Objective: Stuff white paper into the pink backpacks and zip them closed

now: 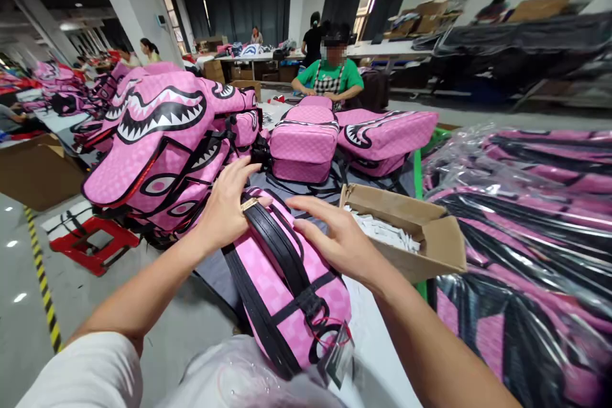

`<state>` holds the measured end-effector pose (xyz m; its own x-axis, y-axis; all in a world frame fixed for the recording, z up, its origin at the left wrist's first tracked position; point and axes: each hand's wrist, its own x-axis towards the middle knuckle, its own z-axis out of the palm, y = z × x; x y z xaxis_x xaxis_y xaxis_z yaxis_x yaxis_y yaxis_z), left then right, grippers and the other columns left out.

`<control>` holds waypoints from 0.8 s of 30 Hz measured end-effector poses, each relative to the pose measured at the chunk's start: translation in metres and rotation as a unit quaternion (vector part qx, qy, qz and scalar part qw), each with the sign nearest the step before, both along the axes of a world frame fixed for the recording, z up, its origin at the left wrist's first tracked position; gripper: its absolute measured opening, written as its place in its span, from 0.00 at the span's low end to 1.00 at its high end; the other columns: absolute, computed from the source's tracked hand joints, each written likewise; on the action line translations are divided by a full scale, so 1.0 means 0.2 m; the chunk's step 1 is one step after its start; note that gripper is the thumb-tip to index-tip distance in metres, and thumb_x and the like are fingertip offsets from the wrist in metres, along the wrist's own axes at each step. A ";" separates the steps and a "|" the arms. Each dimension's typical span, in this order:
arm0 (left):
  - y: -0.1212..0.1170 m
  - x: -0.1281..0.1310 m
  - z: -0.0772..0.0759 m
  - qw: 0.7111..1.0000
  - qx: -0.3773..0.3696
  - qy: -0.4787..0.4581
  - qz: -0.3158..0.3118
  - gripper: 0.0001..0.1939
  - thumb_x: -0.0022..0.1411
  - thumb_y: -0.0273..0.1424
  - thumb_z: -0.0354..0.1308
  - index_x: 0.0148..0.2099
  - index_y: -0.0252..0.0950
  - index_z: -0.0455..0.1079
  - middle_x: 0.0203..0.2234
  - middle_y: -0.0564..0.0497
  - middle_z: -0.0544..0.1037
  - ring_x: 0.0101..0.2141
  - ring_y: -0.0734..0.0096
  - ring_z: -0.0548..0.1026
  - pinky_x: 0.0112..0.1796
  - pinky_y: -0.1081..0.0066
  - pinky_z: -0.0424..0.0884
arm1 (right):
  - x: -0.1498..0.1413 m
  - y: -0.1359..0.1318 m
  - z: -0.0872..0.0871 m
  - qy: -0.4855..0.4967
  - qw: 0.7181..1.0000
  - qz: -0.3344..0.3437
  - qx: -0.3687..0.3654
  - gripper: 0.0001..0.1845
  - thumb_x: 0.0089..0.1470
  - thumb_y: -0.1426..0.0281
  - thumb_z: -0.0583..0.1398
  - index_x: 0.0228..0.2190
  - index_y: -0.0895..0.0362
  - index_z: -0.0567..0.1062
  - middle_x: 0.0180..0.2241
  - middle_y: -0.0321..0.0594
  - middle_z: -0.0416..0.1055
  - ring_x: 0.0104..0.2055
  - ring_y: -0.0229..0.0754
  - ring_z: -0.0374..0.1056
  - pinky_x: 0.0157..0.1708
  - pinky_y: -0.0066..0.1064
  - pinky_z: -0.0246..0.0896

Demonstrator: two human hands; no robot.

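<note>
In front of me on the table lies a pink checkered backpack [306, 312] with black trim and a black carry strap [280, 245]. A tag [337, 357] hangs from it on a red loop. My left hand [232, 204] is at the far left end of the backpack, fingers stretched out, its thumb by a small gold-coloured piece [249, 204] on the strap. On the other side, my right hand [335, 236] reaches along the backpack with fingers extended and apart. Whether its fingertips touch the fabric I cannot tell.
A cardboard box [442, 245] of small white packets stands to the right, beside plastic-wrapped backpacks [526, 236]. Stacked pink backpacks [162, 115] rise at the left, above a red stool [98, 245]. Across the table sits a person in green [310, 76], behind more pink backpacks [303, 140].
</note>
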<state>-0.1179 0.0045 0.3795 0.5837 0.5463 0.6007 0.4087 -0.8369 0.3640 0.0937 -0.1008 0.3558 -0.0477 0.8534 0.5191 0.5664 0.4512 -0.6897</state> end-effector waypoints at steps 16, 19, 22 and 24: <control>0.72 0.14 -0.08 0.939 -0.285 -0.008 -0.194 0.18 0.56 0.38 0.63 0.47 0.33 0.75 0.43 0.45 0.81 0.44 0.59 0.79 0.49 0.60 0.72 | -0.48 0.09 -0.20 0.000 0.983 -0.172 0.058 0.27 0.62 0.67 0.57 0.61 0.49 0.64 0.67 0.46 0.55 0.68 0.52 0.52 0.64 0.55 0.48; 0.65 0.12 -0.07 0.905 -0.357 0.000 -0.231 0.14 0.57 0.38 0.62 0.41 0.32 0.74 0.38 0.47 0.81 0.40 0.62 0.79 0.46 0.60 0.73 | -0.35 0.13 -0.19 -0.035 0.970 -0.205 0.122 0.21 0.61 0.71 0.57 0.56 0.51 0.70 0.58 0.46 0.69 0.60 0.49 0.63 0.60 0.50 0.56; 0.58 0.15 -0.04 0.916 -0.334 0.044 -0.219 0.13 0.58 0.38 0.61 0.40 0.33 0.74 0.36 0.49 0.80 0.38 0.64 0.77 0.43 0.63 0.72 | -0.14 0.25 -0.14 -0.007 0.969 -0.233 0.087 0.13 0.62 0.68 0.56 0.46 0.53 0.76 0.50 0.45 0.75 0.53 0.48 0.69 0.55 0.45 0.61; 0.56 0.18 -0.03 0.927 -0.299 0.076 -0.215 0.14 0.59 0.38 0.60 0.44 0.34 0.74 0.38 0.49 0.80 0.40 0.63 0.77 0.43 0.64 0.71 | -0.05 0.31 -0.10 0.005 0.977 -0.208 0.042 0.11 0.62 0.67 0.56 0.41 0.53 0.78 0.44 0.41 0.78 0.48 0.46 0.71 0.50 0.42 0.64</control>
